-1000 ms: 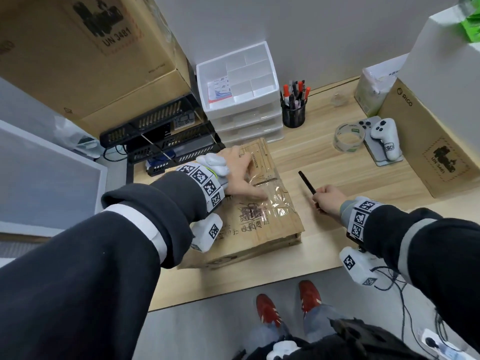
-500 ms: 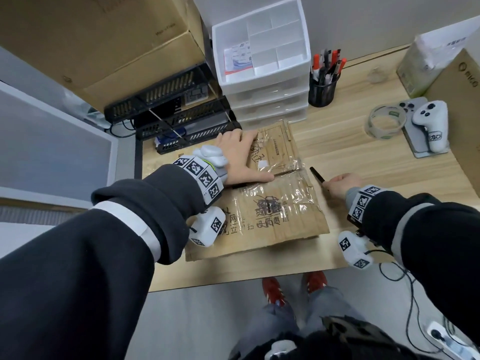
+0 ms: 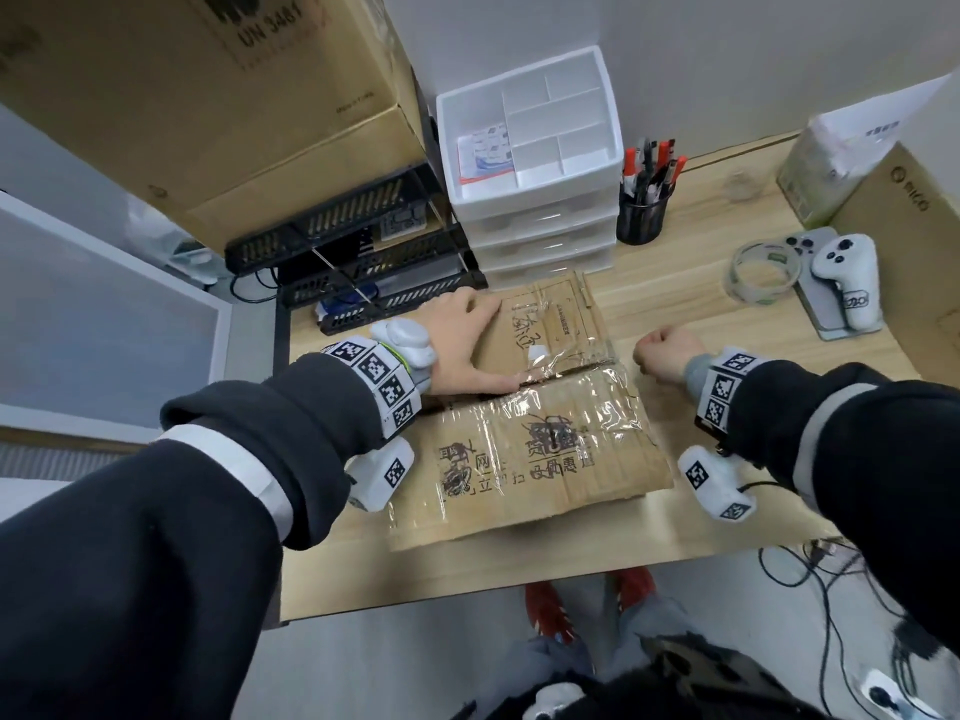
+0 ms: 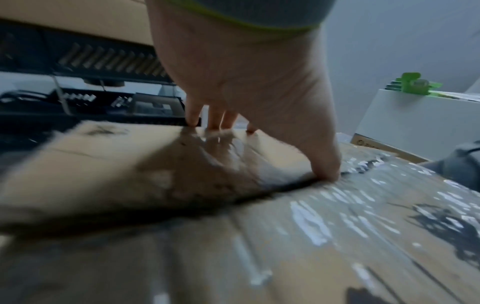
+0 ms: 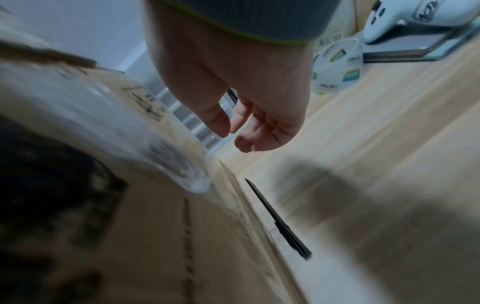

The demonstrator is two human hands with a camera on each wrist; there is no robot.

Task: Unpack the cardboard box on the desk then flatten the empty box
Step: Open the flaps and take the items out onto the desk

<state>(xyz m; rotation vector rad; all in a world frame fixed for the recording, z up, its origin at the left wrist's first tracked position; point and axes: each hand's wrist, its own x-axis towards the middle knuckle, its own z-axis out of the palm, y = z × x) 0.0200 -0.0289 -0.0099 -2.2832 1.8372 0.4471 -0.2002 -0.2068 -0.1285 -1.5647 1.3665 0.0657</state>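
A worn brown cardboard box (image 3: 524, 444) lies on the wooden desk (image 3: 675, 532), its flaps closed under wrinkled clear tape. My left hand (image 3: 462, 345) presses flat on the box's far left flap, and the thumb (image 4: 324, 164) lies along the middle seam. My right hand (image 3: 662, 350) hovers just beside the box's right edge. Its fingers (image 5: 249, 131) are loosely curled and hold nothing. A black pen-like tool (image 5: 279, 219) lies on the desk against the box's side (image 5: 155, 226), under my right wrist. The head view does not show it.
A white drawer unit (image 3: 535, 163) and a pen cup (image 3: 643, 210) stand behind the box. Black trays (image 3: 363, 272) sit at the back left under a large carton (image 3: 182, 96). A tape roll (image 3: 761, 272), a white controller (image 3: 844, 278) and another carton (image 3: 909, 252) are at the right.
My right hand has moved left to the box's right edge and no longer holds the black tool, which now lies on the desk. My left hand still presses on the box.
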